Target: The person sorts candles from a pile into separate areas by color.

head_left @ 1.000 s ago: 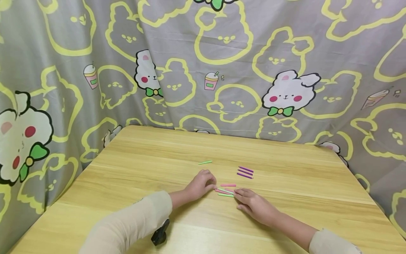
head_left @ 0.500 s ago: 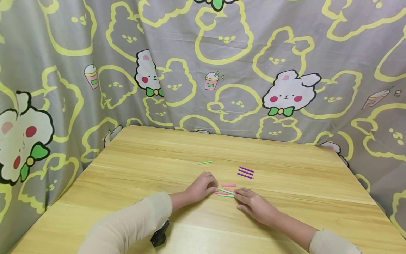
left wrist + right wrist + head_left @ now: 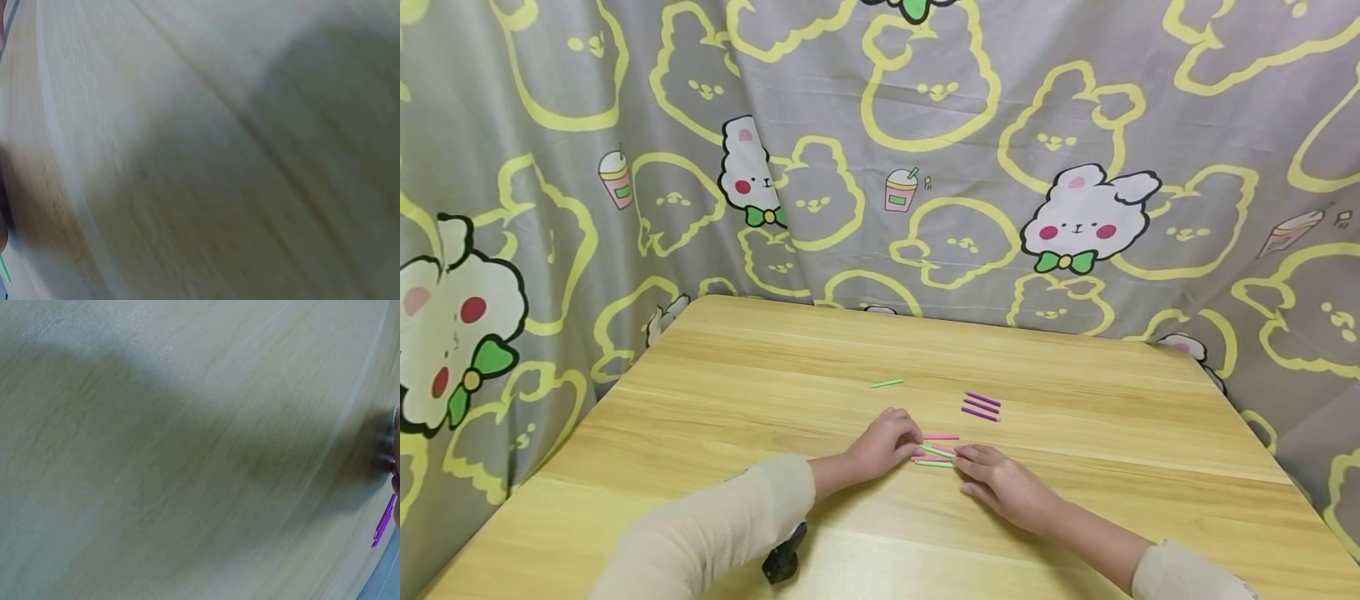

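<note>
The right hand [image 3: 1003, 485], fingers extended, touches slim pink and green sticks [image 3: 934, 463] on the wooden table [image 3: 865, 533], probably steadying them; whether the left hand [image 3: 883, 444], at their left ends, pinches any, I cannot tell.

The desk [image 3: 737, 375] looks like smooth wood-grain board with a sheen, the curtain [image 3: 827, 100] is creased cloth, the sleeves [image 3: 715, 521] matt fabric, and the sticks [image 3: 935, 463] resemble smooth plastic.
</note>
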Motion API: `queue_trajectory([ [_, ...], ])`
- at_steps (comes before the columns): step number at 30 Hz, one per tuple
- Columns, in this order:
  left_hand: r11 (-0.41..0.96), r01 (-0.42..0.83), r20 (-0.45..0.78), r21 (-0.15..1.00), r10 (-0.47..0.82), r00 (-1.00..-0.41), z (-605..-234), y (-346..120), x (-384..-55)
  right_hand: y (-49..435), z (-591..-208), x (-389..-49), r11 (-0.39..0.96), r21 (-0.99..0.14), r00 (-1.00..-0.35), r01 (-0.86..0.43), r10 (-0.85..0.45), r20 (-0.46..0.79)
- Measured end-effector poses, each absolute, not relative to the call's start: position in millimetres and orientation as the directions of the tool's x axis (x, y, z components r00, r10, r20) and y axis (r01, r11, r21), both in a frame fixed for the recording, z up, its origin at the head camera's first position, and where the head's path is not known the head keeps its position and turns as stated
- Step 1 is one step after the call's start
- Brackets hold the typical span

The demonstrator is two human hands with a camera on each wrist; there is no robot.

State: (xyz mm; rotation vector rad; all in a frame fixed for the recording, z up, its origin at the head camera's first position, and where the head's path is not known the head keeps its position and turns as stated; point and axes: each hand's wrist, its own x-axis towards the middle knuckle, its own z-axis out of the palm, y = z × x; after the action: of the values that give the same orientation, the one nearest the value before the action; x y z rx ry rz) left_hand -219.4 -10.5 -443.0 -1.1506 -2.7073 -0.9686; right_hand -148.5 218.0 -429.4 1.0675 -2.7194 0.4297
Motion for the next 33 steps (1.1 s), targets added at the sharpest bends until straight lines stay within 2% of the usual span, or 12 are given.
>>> queue_trajectory([
  [8,0.542,0.666,0.255,0.512,0.645,-0.721,-444.9,-9.9,-222.3,217.5,-430.7,-149.7,0.692,-0.195,-0.716,-0.695,-0.639,0.281],
  [17,0.562,0.730,0.207,0.389,0.719,-0.664,-439.3,-9.5,-224.6,216.7,-429.5,-149.6,0.696,-0.191,-0.717,-0.693,-0.635,0.288],
  [33,0.581,0.726,0.200,0.367,0.713,-0.672,-442.1,-10.1,-225.5,216.3,-428.0,-149.0,0.697,-0.193,-0.720,-0.690,-0.636,0.277],
])
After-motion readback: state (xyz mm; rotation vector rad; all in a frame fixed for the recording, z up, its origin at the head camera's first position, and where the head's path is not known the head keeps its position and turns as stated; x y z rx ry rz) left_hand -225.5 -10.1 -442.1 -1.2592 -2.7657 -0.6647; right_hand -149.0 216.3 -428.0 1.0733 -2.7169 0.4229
